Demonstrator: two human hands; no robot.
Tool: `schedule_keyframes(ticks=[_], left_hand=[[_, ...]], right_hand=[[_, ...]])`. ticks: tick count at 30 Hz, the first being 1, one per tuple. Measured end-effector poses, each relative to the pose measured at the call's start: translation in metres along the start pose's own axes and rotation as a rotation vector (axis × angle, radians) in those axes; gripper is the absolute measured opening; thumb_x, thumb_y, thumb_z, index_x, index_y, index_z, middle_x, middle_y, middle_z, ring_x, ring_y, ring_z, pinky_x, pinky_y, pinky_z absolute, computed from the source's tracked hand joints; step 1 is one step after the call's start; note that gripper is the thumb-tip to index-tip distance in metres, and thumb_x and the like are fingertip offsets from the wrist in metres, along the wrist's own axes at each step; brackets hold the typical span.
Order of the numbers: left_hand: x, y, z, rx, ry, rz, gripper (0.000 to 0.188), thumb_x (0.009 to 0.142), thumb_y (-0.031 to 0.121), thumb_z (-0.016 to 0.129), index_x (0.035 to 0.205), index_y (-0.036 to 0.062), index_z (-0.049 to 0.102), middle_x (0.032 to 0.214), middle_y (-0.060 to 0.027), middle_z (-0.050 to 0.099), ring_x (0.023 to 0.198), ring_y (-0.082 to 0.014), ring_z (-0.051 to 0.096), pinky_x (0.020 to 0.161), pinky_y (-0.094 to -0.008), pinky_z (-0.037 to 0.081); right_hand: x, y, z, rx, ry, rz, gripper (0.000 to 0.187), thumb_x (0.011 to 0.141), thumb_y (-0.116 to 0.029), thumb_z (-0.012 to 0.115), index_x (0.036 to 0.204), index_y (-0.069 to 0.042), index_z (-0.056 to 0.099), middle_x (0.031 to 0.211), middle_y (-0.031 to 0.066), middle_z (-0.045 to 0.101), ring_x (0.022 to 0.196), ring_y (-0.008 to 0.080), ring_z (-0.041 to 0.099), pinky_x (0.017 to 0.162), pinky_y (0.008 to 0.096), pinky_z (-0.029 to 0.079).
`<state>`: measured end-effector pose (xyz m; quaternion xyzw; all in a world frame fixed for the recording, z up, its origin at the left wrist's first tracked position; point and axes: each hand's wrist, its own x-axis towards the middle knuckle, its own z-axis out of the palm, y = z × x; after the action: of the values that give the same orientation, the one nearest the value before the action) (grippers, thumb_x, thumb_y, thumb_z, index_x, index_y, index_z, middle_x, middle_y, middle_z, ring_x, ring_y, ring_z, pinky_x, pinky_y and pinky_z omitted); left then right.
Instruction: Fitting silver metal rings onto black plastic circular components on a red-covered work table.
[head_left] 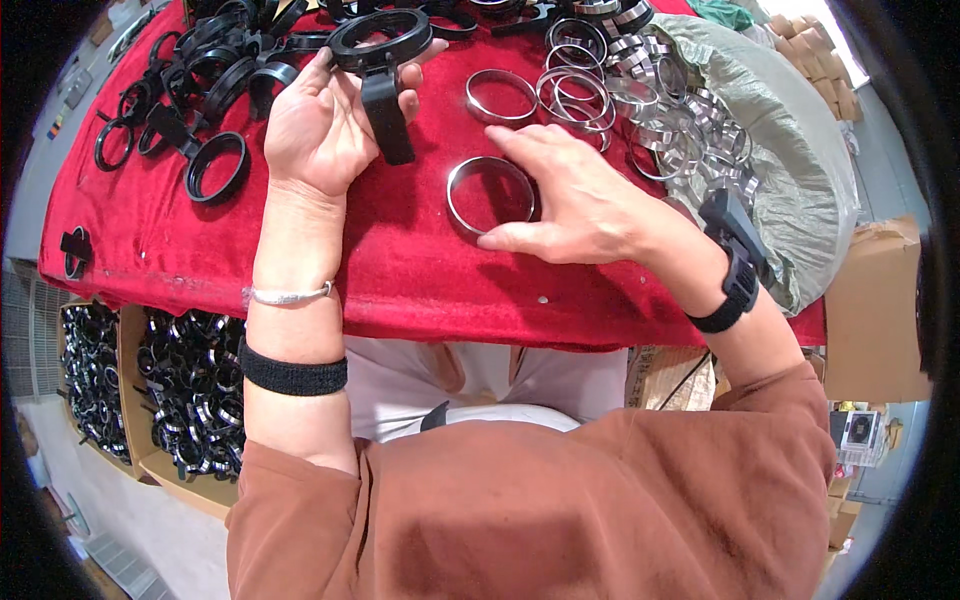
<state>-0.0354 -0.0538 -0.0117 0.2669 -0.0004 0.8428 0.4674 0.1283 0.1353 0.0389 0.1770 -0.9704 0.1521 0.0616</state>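
My left hand point(318, 120) grips a black plastic ring with a flat handle point(381, 60), held up over the red cloth. My right hand point(572, 195) rests on the cloth with its fingers spread over a shiny metal ring point(470, 192), thumb and index finger touching its rim. A second loose metal ring point(500, 97) lies just beyond, near my left hand's fingers.
The table is covered by a red cloth point(400, 280). A pile of black handled rings point(205, 75) lies at the far left. Several metal rings point(640, 90) spill from a grey-green sack point(790, 170) at the right. Cardboard boxes of finished parts point(180, 390) stand below left.
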Motion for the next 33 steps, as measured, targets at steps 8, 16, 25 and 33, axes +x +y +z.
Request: schedule_keyframes(ticks=[8, 16, 25, 33], left_hand=[[-0.004, 0.002, -0.002, 0.035, -0.015, -0.007, 0.048, 0.100, 0.032, 0.022, 0.128, 0.0010, 0.045, 0.132, -0.0324, 0.041, 0.104, -0.0400, 0.057, 0.088, -0.0515, 0.049], [0.000, 0.004, -0.001, 0.090, 0.020, 0.013, 0.045, 0.100, 0.031, 0.024, 0.126, 0.0020, 0.047, 0.126, -0.0282, 0.050, 0.101, -0.0388, 0.060, 0.085, -0.0508, 0.051], [0.001, -0.021, 0.032, 0.437, 0.201, 0.106, 0.048, 0.100, 0.030, 0.030, 0.143, 0.0090, 0.022, 0.126, -0.0188, 0.052, 0.101, -0.0293, 0.062, 0.072, -0.0429, 0.058], [0.005, -0.029, 0.053, 0.639, 0.330, 0.156, 0.053, 0.100, 0.029, 0.034, 0.147, 0.0134, 0.017, 0.136, -0.0080, 0.044, 0.115, -0.0244, 0.054, 0.081, -0.0423, 0.055]], right_hand=[[-0.001, -0.016, 0.005, -0.231, 0.237, -0.401, 0.054, 0.066, -0.013, 0.066, 0.113, 0.008, 0.051, 0.108, 0.0210, 0.051, 0.099, 0.0347, 0.052, 0.088, 0.0424, 0.044], [0.000, -0.012, 0.004, -0.338, 0.319, -0.473, 0.049, 0.071, -0.012, 0.060, 0.116, 0.005, 0.050, 0.109, 0.0189, 0.050, 0.098, 0.0332, 0.052, 0.087, 0.0392, 0.045], [0.030, -0.017, -0.061, 0.402, 0.421, 0.199, 0.065, 0.066, -0.025, 0.081, 0.116, 0.005, 0.053, 0.100, 0.0174, 0.064, 0.085, 0.0188, 0.065, 0.071, 0.0299, 0.053], [0.080, -0.011, -0.057, 0.138, 0.310, 0.066, 0.066, 0.064, -0.033, 0.076, 0.114, 0.006, 0.056, 0.102, 0.0254, 0.062, 0.096, 0.0365, 0.061, 0.086, 0.0394, 0.049]])
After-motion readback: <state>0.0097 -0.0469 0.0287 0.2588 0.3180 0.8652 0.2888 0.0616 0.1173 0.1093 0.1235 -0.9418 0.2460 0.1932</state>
